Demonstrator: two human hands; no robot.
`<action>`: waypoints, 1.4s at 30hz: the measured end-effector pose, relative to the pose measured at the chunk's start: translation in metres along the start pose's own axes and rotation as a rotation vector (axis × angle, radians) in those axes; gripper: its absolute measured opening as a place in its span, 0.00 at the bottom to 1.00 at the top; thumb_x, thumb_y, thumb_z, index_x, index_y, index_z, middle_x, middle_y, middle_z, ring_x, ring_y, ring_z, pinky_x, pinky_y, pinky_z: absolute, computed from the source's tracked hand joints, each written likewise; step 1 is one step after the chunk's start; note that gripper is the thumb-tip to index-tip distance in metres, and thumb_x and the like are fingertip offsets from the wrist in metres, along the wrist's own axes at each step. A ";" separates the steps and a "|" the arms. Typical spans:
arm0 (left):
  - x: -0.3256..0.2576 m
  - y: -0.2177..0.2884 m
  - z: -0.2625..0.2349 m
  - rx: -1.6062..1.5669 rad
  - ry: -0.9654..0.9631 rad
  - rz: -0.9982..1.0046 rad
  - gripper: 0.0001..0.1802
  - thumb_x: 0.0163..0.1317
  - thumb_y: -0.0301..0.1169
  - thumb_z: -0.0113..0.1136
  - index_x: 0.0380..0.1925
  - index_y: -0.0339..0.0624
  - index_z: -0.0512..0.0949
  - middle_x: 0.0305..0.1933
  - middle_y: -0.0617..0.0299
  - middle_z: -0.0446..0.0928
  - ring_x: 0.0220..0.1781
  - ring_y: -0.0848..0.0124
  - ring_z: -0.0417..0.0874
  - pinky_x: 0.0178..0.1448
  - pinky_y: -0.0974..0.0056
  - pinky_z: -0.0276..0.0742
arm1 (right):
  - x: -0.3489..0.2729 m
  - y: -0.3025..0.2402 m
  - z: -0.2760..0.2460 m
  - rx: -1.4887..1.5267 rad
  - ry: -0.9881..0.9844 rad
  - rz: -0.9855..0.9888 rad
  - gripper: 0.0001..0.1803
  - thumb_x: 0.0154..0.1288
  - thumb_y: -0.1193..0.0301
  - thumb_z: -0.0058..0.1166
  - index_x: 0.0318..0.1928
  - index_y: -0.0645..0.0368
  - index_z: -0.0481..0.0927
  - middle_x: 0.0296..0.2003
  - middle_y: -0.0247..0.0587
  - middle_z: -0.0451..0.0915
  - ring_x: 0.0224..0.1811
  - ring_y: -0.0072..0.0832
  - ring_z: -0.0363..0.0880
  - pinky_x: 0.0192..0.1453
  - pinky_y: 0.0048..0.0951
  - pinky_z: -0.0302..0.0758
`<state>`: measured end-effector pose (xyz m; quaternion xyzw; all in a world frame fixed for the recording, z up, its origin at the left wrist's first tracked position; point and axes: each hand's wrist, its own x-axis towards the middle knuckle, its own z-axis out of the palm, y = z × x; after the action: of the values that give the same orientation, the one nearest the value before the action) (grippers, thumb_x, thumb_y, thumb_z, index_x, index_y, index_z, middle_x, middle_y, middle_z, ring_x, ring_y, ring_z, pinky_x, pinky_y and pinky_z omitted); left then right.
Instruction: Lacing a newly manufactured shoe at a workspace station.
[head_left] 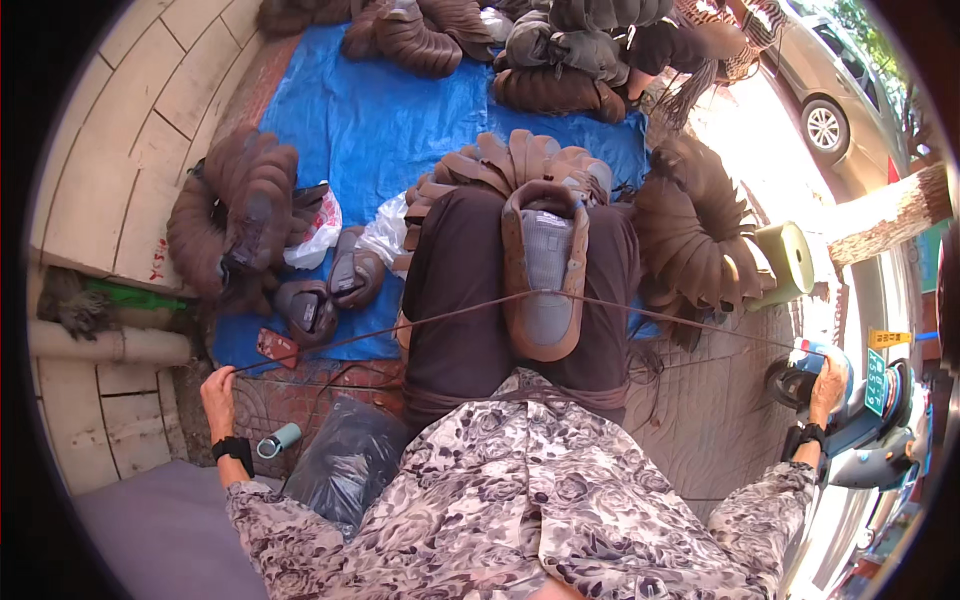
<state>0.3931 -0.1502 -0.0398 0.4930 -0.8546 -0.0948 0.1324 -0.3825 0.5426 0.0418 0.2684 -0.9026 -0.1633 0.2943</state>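
Note:
On my lap, over dark trousers, lies a brown and grey shoe upper point(544, 265) with its collar pointing away from me. A thin dark lace point(430, 318) passes through the shoe upper and stretches out to both sides. My left hand point(218, 402), far out at the left, pinches one end of it. The other end is pinched in my right hand point(828, 388), far out at the right. Both sides of the lace look taut. Just beyond my knees sits a ring-shaped bundle of brown shoe uppers point(500, 163).
More bundled uppers point(245, 205) stand at left, right point(695, 225) and far back on a blue tarp point(365, 110). Two loose uppers point(355, 270) lie left of my knees. A black plastic bag point(350, 460), green tumbler point(279, 440), green roll point(785, 262) and scooter point(865, 410) are nearby.

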 end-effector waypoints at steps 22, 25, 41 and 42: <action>0.137 0.359 0.063 -1.538 -0.356 -0.043 0.20 0.64 0.29 0.55 0.53 0.30 0.68 0.33 0.55 0.80 0.27 0.73 0.80 0.28 0.73 0.72 | 0.071 -0.410 -0.154 1.858 -0.780 0.082 0.05 0.63 0.76 0.54 0.37 0.64 0.80 0.24 0.30 0.79 0.25 0.14 0.74 0.27 0.17 0.71; 0.129 0.415 0.069 -1.473 -0.665 -0.027 0.11 0.65 0.31 0.54 0.41 0.36 0.78 0.31 0.59 0.80 0.22 0.81 0.74 0.22 0.78 0.64 | 0.058 -0.416 -0.158 1.726 -0.704 0.007 0.05 0.62 0.76 0.55 0.36 0.64 0.81 0.21 0.29 0.76 0.23 0.12 0.72 0.24 0.17 0.69; 0.122 0.460 0.102 -0.929 -0.954 0.375 0.09 0.63 0.30 0.53 0.33 0.34 0.76 0.29 0.62 0.77 0.27 0.79 0.77 0.29 0.72 0.75 | 0.069 -0.415 -0.155 1.836 -1.036 -0.024 0.07 0.59 0.72 0.52 0.29 0.65 0.75 0.20 0.31 0.72 0.26 0.14 0.68 0.31 0.20 0.66; 0.123 0.460 0.102 -0.929 -0.953 0.378 0.09 0.63 0.30 0.53 0.33 0.34 0.76 0.29 0.62 0.77 0.27 0.79 0.77 0.29 0.72 0.75 | 0.070 -0.416 -0.156 1.836 -1.033 -0.024 0.07 0.59 0.72 0.52 0.29 0.65 0.75 0.20 0.31 0.72 0.26 0.14 0.68 0.31 0.20 0.66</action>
<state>-0.0749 -0.0258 0.0142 0.1323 -0.7617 -0.6326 -0.0457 -0.1717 0.1468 0.0053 0.2949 -0.6929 0.4856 -0.4440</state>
